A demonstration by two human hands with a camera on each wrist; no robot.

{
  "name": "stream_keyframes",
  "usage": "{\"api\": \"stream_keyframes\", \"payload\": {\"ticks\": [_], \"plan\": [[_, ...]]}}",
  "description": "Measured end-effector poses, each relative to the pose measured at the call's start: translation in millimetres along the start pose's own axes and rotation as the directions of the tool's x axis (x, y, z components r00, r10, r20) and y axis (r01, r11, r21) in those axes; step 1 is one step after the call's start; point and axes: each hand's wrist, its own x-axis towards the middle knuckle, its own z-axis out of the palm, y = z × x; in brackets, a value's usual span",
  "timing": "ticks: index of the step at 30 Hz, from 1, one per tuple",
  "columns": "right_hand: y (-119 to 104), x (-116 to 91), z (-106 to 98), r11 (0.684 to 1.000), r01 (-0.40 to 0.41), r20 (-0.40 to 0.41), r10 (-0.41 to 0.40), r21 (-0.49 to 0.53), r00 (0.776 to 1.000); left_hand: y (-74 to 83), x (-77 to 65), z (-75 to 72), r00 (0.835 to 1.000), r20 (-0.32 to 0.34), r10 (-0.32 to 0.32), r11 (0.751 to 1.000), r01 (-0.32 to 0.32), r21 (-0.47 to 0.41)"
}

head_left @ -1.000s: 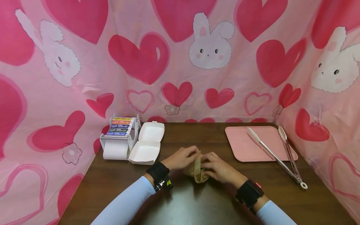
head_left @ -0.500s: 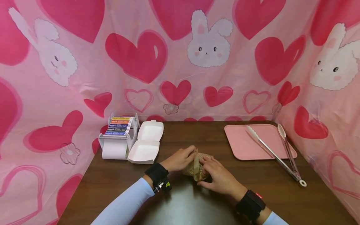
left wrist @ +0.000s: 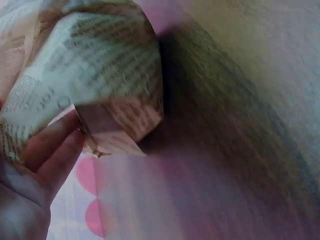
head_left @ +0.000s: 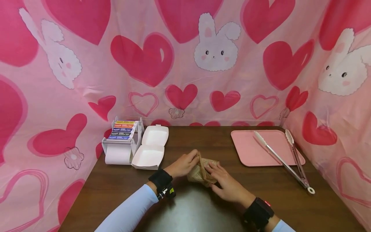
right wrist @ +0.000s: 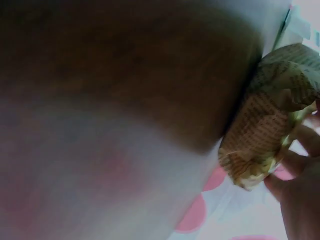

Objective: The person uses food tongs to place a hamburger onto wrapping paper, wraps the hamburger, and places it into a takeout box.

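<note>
A small bundle wrapped in brown newsprint-patterned paper (head_left: 195, 174) sits on the table between both hands. My left hand (head_left: 183, 165) pinches the paper's folded edge at the far-left side. In the left wrist view, fingers of that hand (left wrist: 37, 165) touch a folded corner flap of the printed wrapping paper (left wrist: 112, 65). Over the bundle's right side lies my right hand (head_left: 230, 185), its fingers stretched across the paper and its thumb by the near edge. In the right wrist view the crumpled end of the wrapper (right wrist: 265, 125) shows beside the thumb. The wrapped contents are hidden.
An open white clamshell box (head_left: 148, 156) stands at the back left, beside a label dispenser (head_left: 120, 145) with coloured rolls. At the back right, metal tongs (head_left: 279, 156) lie across a pink tray (head_left: 246, 151). A heart-and-rabbit printed sheet (head_left: 185, 125) rises behind the table.
The upright paper fold has been pressed down and leans over. My right hand has gone from fingering that fold to lying across the bundle's right side. My left hand keeps its grip, slightly farther left.
</note>
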Motion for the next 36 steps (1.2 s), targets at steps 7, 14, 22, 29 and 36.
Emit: {"api": "stream_keyframes", "payload": {"ticks": [7, 14, 22, 29, 36], "plan": [[10, -3, -9, 0.940, -0.170, 0.068, 0.157, 0.297, 0.985, -2.6, -2.1, 0.2, 0.999, -0.034, -0.028, 0.999, 0.029, 0.028], [18, -4, -15, 0.910, -0.225, 0.018, 0.233, 0.349, 0.972, 0.8, -1.9, 2.5, 0.999, -0.044, -0.004, 0.993, 0.009, 0.119], [21, -5, -11, 0.903, -0.163, -0.042, 0.195, 0.398, 0.980, 2.4, -3.0, 9.3, 0.997, -0.077, -0.014, 0.985, 0.027, 0.170], [19, -2, -1, 0.914, -0.159, -0.182, 0.241, 0.374, 0.953, 3.2, -4.8, 17.3, 0.988, -0.151, 0.042, 0.971, -0.004, 0.240], [7, 3, 0, 0.922, -0.293, -0.273, 0.359, 0.254, 0.893, 8.2, -4.5, 23.9, 0.982, -0.190, 0.013, 0.974, 0.031, 0.224]]}}
